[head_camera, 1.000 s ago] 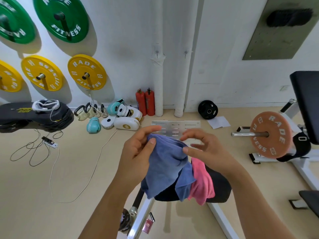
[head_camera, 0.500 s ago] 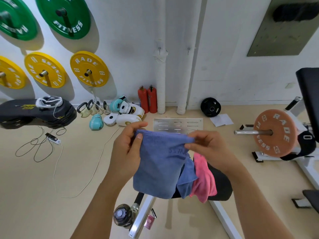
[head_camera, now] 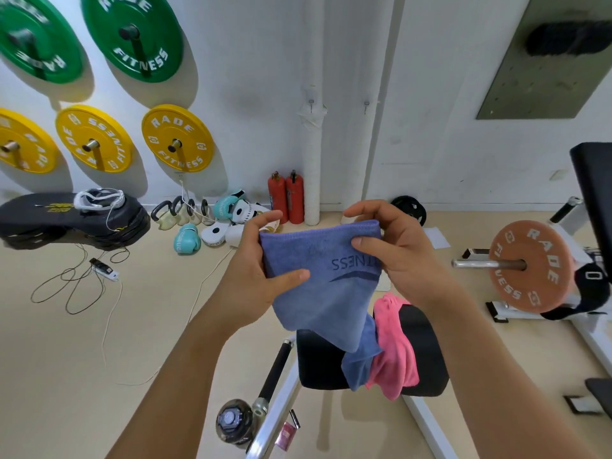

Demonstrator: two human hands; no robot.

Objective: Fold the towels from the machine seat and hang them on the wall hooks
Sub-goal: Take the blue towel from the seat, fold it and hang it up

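Folding is only begun — left hand and right hand, each grip pinched on the blue cloth towel, hold it up above the black padded machine seat; pink towel waits there, wall hooks bare.

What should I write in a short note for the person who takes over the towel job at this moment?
Left hand and right hand: both grip the top edge of the blue towel, held up, partly folded.
Pink towel: lies unfolded on the black machine seat.
Wall hooks: two in view, both bare.
Done: nothing hung.
Left: finish folding the blue towel, hang it, then fold and hang the pink one.
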